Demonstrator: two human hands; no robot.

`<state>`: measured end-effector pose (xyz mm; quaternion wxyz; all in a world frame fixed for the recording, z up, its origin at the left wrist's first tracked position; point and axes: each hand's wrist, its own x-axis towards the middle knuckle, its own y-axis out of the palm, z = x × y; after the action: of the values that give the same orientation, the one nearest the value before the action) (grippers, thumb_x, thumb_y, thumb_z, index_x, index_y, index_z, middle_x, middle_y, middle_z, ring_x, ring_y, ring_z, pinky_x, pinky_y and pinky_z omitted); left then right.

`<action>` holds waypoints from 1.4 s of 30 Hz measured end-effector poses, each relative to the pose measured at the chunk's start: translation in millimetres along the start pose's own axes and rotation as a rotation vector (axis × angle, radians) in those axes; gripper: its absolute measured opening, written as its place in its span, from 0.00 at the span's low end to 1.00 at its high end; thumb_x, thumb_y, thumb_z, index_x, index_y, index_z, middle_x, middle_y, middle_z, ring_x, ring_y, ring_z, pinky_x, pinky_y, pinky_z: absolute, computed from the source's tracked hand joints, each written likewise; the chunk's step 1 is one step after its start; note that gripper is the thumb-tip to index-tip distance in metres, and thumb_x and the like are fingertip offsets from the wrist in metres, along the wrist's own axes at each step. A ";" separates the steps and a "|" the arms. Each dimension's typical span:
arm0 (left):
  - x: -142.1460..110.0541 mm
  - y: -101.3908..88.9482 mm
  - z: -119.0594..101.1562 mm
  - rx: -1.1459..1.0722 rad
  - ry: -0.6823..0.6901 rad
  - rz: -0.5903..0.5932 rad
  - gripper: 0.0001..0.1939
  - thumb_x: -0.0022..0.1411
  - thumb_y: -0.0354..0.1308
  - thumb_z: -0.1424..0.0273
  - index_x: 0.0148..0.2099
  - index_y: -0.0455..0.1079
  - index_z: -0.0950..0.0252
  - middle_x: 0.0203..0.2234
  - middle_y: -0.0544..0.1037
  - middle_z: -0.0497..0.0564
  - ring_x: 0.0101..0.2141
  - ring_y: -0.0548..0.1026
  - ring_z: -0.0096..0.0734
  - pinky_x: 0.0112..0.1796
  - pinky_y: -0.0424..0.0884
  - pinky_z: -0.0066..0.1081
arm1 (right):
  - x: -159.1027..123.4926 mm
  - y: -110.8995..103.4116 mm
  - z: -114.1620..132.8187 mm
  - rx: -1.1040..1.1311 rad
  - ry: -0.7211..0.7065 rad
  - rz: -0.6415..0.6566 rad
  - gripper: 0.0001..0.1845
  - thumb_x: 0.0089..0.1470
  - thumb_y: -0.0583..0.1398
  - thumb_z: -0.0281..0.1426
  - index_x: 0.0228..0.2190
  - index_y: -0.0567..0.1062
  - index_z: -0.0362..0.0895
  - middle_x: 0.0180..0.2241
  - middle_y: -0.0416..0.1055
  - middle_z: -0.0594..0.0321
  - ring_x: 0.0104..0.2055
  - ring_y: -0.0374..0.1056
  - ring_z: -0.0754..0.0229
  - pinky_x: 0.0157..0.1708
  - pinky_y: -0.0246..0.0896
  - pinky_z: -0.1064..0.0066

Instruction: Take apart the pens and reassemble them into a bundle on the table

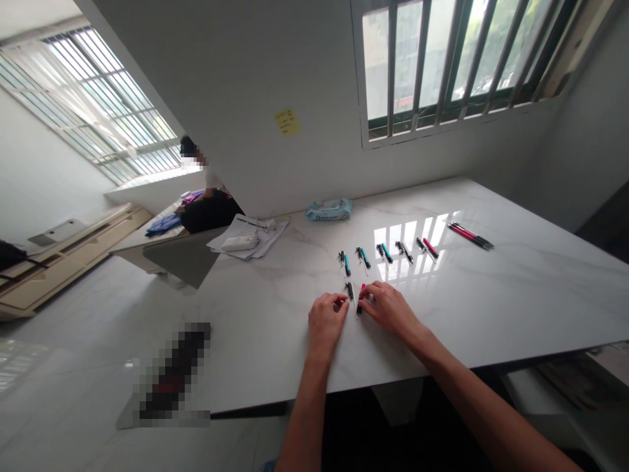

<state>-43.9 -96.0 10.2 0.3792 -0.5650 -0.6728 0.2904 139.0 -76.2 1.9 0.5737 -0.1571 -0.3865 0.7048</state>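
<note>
Between my two hands lies a pen taken apart: a black clip part (349, 290), a thin white refill (356, 308) and a red and black barrel (362, 290). My right hand (390, 308) has its thumb and fingers closed on that barrel, covering part of it. Left of the refill, my left hand (325, 320) rests on the table with curled fingers; its fingertips sit close to the clip part and refill, and what they pinch, if anything, is hidden. Behind them runs a row of several more dismantled pens, with teal barrels (364, 257), and a red barrel (430, 247) at the right end.
Several red and black pens (470, 236) lie together at the right of the white marbled table (521, 288). A blue wipes pack (329, 210) stands by the wall. Papers (270, 237) with a white case (240, 243) lie at back left. Another person (213, 180) is beyond the wall.
</note>
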 end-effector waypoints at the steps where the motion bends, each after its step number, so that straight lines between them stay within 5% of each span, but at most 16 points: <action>1: -0.2 -0.1 0.8 -0.010 -0.001 0.001 0.06 0.64 0.63 0.69 0.42 0.82 0.60 0.36 0.83 0.51 0.37 0.78 0.37 0.46 0.71 0.36 | 0.5 0.3 0.3 0.004 0.014 -0.014 0.07 0.65 0.61 0.33 0.39 0.80 0.45 0.39 0.76 0.56 0.44 0.72 0.52 0.44 0.64 0.64; 8: -2.5 0.7 3.9 -0.096 -0.018 -0.022 0.08 0.62 0.64 0.71 0.44 0.81 0.58 0.35 0.82 0.50 0.36 0.78 0.35 0.44 0.71 0.34 | 0.0 4.9 -4.8 -0.011 -0.005 0.009 0.12 0.66 0.59 0.31 0.47 0.80 0.48 0.41 0.76 0.56 0.44 0.72 0.53 0.43 0.64 0.65; 18: -1.5 0.3 1.8 -0.046 -0.042 -0.036 0.04 0.63 0.63 0.69 0.37 0.80 0.60 0.34 0.82 0.50 0.35 0.78 0.36 0.43 0.70 0.34 | 6.9 2.9 -1.4 -0.019 -0.021 0.026 0.09 0.63 0.60 0.28 0.41 0.82 0.46 0.42 0.79 0.54 0.46 0.73 0.51 0.44 0.65 0.65; 22: -1.1 0.4 1.6 -0.038 -0.045 -0.031 0.04 0.63 0.63 0.69 0.36 0.80 0.60 0.34 0.82 0.50 0.35 0.78 0.36 0.42 0.70 0.35 | 10.5 7.1 1.7 0.007 0.024 0.010 0.08 0.62 0.62 0.28 0.41 0.81 0.47 0.37 0.79 0.58 0.39 0.74 0.54 0.40 0.65 0.66; 42: -31.3 -3.1 7.0 -0.057 -0.027 -0.037 0.09 0.64 0.63 0.68 0.46 0.81 0.59 0.39 0.82 0.53 0.42 0.78 0.41 0.46 0.72 0.38 | 5.0 10.9 4.5 0.204 0.017 -0.036 0.10 0.60 0.61 0.26 0.40 0.82 0.46 0.38 0.82 0.60 0.36 0.76 0.58 0.40 0.68 0.67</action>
<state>-49.1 -127.1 3.1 0.3594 -0.5591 -0.6960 0.2717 127.0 -73.7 -2.0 0.6026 -0.0970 -0.3105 0.7287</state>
